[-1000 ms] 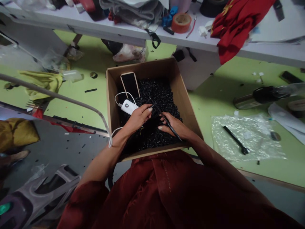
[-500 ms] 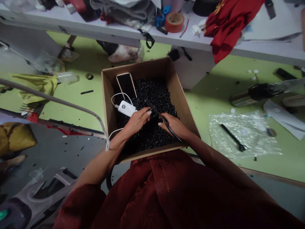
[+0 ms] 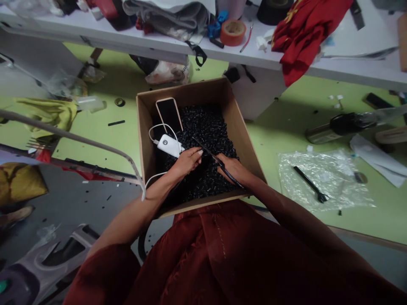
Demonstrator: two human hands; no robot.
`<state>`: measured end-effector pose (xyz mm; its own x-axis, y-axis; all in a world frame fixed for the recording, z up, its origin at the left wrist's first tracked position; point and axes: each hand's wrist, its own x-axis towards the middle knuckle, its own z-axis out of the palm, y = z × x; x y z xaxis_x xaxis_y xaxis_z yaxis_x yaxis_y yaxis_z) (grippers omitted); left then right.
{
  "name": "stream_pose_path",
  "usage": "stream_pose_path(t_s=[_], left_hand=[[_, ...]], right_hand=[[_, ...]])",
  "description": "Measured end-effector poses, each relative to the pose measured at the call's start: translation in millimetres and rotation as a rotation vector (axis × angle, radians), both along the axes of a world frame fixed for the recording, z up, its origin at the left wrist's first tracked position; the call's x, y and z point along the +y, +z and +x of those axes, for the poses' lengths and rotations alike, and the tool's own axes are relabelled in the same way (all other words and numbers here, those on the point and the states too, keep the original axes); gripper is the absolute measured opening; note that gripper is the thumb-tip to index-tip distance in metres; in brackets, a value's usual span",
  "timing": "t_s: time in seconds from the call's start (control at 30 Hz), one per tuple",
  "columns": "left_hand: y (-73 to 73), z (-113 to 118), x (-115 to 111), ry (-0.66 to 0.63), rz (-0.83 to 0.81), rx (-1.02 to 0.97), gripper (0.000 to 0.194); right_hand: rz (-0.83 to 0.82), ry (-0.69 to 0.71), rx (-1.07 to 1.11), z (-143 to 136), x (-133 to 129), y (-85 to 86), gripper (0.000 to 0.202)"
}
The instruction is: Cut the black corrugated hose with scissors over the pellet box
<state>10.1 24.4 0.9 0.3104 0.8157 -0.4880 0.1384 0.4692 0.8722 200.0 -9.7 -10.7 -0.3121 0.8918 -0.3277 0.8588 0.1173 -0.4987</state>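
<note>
A cardboard box [image 3: 251, 146] sits against my lap, holding a heap of small black pieces [image 3: 203, 120]. Over the heap, my right hand [image 3: 233, 168] is closed around dark scissors [image 3: 208, 151], whose long thin blades point up and left toward my other hand. My left hand [image 3: 188, 162] is pinched closed near the blades; what its fingertips hold is too small and dark to make out. Just behind that hand lies a white power bank [image 3: 169, 145] with a white cable. A phone [image 3: 169, 113] leans on the box's far left wall.
A white shelf [image 3: 152, 40] crosses the far side, bearing orange tape [image 3: 233, 32] and red cloth [image 3: 299, 38]. At right, a clear plastic sheet [image 3: 346, 190] carries a black stick-like part [image 3: 310, 184], with a bottle [image 3: 327, 129] behind. A grey bar [image 3: 73, 133] reaches in from the left.
My left hand has shifted slightly down, its fingertips a little apart from the scissors' blades. The right hand's fingers have curled in a bit more around the scissors.
</note>
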Motion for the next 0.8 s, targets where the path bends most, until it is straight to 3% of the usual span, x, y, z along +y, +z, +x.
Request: stream_pose_path(t_s=[0.5,0.63,0.8], left_hand=[[-2.3,-2.9,4.5,0.072,-0.011,-0.027,0.019],[4.6,-8.2,6.5,0.076,-0.013,-0.078,0.018],[23.2,-23.1,6.8,-0.038,-0.103,-0.362,0.026]], right_hand=[[0.100,-0.033,-0.049,2.7,-0.9,-9.4,0.021],[0.151,-0.129,0.011,4.8,1.6,-9.1,0.022],[0.165,-0.248,0.108,5.8,2.6,1.6,0.026]])
